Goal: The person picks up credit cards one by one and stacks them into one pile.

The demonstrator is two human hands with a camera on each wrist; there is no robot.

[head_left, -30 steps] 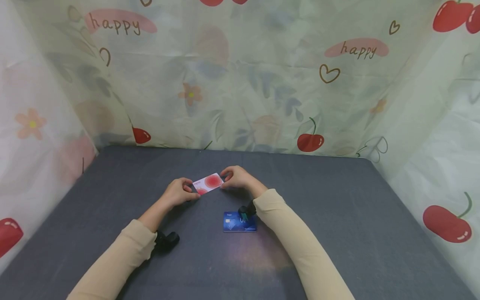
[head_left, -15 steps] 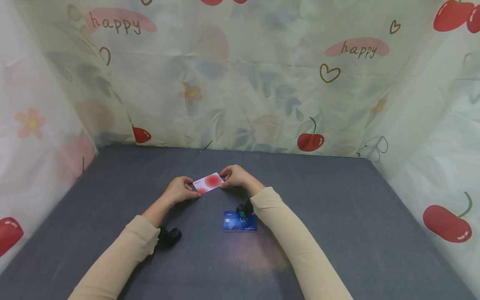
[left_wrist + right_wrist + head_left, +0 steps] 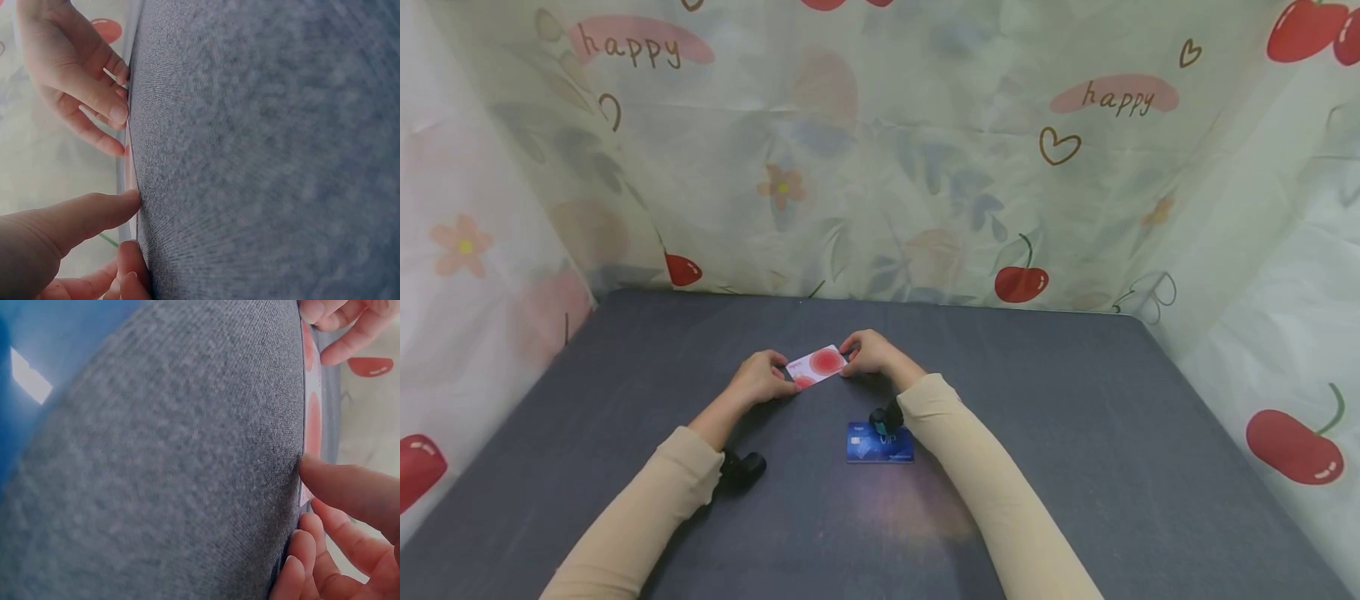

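A white card with red-pink circles (image 3: 817,367) lies flat at the table's middle, slightly slanted. My left hand (image 3: 758,379) holds its left end, thumb at the near corner and a finger at the far one. Gripping the right end in the same way is my right hand (image 3: 876,354). In the right wrist view the card (image 3: 313,425) shows as a thin strip close to the cloth, with the right thumb and forefinger at its end. A blue card marked VIP (image 3: 880,446) lies nearer, partly covered by the right wrist camera.
A dark grey cloth-covered table (image 3: 1037,400) carries both cards. Behind and beside it hangs a pale curtain (image 3: 880,167) printed with cherries, flowers and hearts. A black camera (image 3: 745,472) sits at the left wrist.
Both hands keep their hold and the white card hardly moves. The left forearm has shifted slightly right and away; the right wrist has shifted slightly left.
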